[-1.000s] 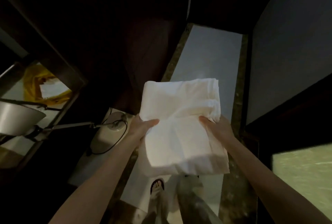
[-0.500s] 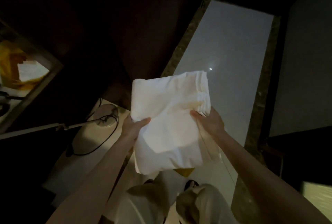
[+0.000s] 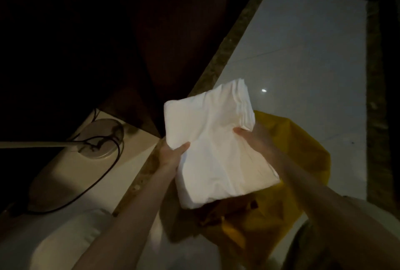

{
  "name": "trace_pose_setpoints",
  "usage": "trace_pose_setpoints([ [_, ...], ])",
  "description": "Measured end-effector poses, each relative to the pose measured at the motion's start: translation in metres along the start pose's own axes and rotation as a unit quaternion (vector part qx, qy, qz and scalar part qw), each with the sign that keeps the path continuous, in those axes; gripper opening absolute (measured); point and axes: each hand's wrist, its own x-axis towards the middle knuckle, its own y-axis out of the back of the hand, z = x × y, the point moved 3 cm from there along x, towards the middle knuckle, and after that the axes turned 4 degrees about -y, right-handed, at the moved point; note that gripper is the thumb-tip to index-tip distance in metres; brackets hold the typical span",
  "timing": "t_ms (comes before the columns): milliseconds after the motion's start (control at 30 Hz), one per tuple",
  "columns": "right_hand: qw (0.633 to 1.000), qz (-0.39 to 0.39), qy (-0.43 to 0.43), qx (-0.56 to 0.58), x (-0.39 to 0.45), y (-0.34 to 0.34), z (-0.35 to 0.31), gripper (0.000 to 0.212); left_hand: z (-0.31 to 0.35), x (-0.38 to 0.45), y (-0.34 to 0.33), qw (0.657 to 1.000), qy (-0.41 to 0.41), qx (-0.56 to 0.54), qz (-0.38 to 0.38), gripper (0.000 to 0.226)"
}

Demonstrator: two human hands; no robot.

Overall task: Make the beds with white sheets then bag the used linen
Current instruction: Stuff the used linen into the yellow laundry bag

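Observation:
A folded white sheet (image 3: pixel 214 146) is held up in front of me in the dim room. My left hand (image 3: pixel 171 155) grips its left edge, thumb on top. On the right edge, my right hand (image 3: pixel 253 139) grips it the same way, slightly blurred. Below the sheet a yellow bag (image 3: pixel 287 185) lies on the pale floor, partly hidden by the sheet and my right arm.
A lamp base (image 3: pixel 101 139) with a black cable (image 3: pixel 93 185) stands on a white bedside top at the left. Dark wooden furniture (image 3: pixel 151 42) fills the upper left. A brown stone strip (image 3: pixel 225 53) borders the pale tiled floor (image 3: pixel 303 53).
My view has swung right and down across the floor. The yellow bag has come into sight under the sheet. Both hands keep the same grip on the sheet.

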Motion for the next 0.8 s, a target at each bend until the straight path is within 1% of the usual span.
trace_pose_setpoints([
  [100, 0.999, -0.013, -0.007, -0.03, 0.034, -0.033, 0.05, 0.074, -0.046, 0.024, -0.016, 1.0, 0.009, 0.027, 0.008, 0.075],
  [167, 0.997, -0.03, -0.043, -0.06, 0.047, -0.05, 0.083, 0.082, -0.073, 0.029, -0.024, 0.997, 0.042, 0.07, -0.001, 0.078],
  [200, 0.996, -0.032, -0.057, -0.06, 0.051, -0.055, 0.096, 0.082, -0.081, 0.028, -0.026, 0.994, 0.053, 0.091, -0.006, 0.079],
  [267, 0.996, -0.016, -0.079, -0.037, 0.053, -0.059, 0.107, 0.077, -0.092, 0.029, -0.029, 0.994, 0.051, 0.097, -0.011, 0.083],
  [333, 0.996, 0.001, -0.091, -0.025, 0.056, -0.058, 0.109, 0.073, -0.095, 0.031, -0.03, 0.993, 0.051, 0.102, -0.017, 0.088],
  [433, 0.996, -0.002, -0.083, -0.029, 0.061, -0.058, 0.11, 0.073, -0.098, 0.038, -0.032, 0.992, 0.051, 0.111, -0.021, 0.091],
  [500, 0.997, -0.005, -0.077, -0.021, 0.063, -0.058, 0.107, 0.075, -0.099, 0.042, -0.031, 0.993, 0.052, 0.101, -0.011, 0.088],
  [633, 0.999, -0.016, -0.032, 0.017, 0.065, -0.055, 0.085, 0.066, -0.089, 0.047, -0.025, 0.998, 0.043, 0.036, 0.033, 0.076],
  [700, 0.999, -0.027, -0.026, 0.018, 0.065, -0.055, 0.072, 0.064, -0.083, 0.045, -0.022, 0.998, 0.032, 0.024, 0.042, 0.078],
  [733, 0.999, -0.032, -0.03, 0.004, 0.065, -0.059, 0.07, 0.063, -0.081, 0.043, -0.021, 0.998, 0.015, 0.046, 0.042, 0.081],
  [767, 0.998, -0.041, -0.038, -0.004, 0.065, -0.062, 0.072, 0.062, -0.08, 0.042, -0.021, 0.995, -0.015, 0.095, 0.04, 0.084],
  [800, 0.998, -0.047, -0.047, -0.014, 0.068, -0.066, 0.077, 0.062, -0.078, 0.039, -0.023, 0.984, -0.056, 0.165, 0.035, 0.088],
])
